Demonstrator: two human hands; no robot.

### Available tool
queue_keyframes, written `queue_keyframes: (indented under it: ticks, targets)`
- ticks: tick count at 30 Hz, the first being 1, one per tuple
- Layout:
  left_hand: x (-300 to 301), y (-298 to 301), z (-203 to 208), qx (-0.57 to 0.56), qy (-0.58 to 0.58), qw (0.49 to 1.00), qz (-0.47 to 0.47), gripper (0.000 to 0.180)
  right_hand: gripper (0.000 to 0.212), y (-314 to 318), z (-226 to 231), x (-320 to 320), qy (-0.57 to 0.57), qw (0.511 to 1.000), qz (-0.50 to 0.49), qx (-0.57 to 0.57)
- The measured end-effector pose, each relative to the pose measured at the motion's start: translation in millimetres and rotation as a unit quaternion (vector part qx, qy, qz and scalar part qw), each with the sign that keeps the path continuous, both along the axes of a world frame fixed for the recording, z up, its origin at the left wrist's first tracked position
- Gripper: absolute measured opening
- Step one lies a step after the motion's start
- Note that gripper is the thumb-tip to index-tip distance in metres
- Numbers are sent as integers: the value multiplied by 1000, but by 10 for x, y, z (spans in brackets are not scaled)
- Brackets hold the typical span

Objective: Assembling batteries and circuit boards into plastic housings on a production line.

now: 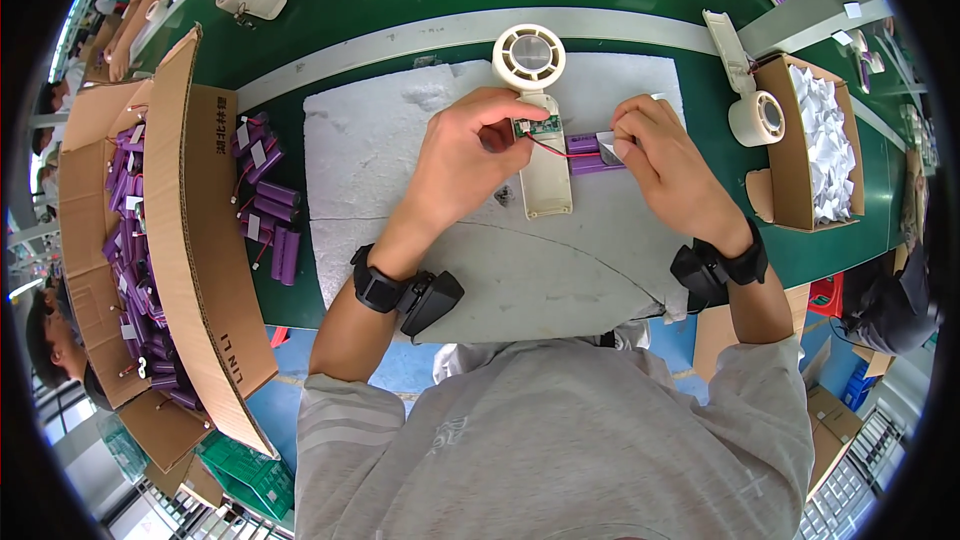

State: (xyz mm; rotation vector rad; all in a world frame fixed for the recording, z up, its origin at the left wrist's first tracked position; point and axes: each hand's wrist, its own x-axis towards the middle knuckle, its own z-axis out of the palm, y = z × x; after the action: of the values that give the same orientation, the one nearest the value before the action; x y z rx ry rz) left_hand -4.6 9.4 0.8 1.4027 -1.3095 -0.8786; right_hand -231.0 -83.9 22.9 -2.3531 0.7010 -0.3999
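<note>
A white handheld fan [529, 58] lies on a grey foam mat with its handle shell [547, 185] open. My left hand [465, 155] is closed around the upper part of the handle, thumb and fingers at the green circuit board [542, 125]. Red wire runs from the board to a purple battery pack [586, 154], which lies just right of the handle. The fingers of my right hand [662, 150] pinch a small pale sticker [608, 148] at the pack's right end. Its far edge is hidden behind the fingers.
Left stands a cardboard box [225, 240] full of purple battery packs; several more packs [272, 200] lie beside it. To the right, another fan [757, 118] leans by a box of white paper pieces [825, 150]. Beyond a metal rail [400, 40], fan parts sit on a green surface.
</note>
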Motion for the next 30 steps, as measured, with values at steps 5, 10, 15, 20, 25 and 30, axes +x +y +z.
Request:
queue_keyframes:
  ticks: [5,10,15,20,25,30]
  targets:
    - [-20,7,-13,-5,-2,1000,0,29,5,3,-11,-56,-7,997,-74,-4]
    - [-55,-29,-41,-19,20,1000,7,28,17,-413,-105,-498,-374,884,-145,240]
    - [-22,-10,-81,-29,11,999,12,29,47,-56,269,67,-73,990,19,-123]
    - [34,4,-45,-116,-72,991,-10,30,49,-39,100,170,-4,994,102,-25]
    - [-7,1,87,-85,-91,992,-35,26,73,59,178,3,-43,832,-51,550]
    - [30,45,71,-105,-95,989,-36,25,88,140,189,58,-113,788,95,597]
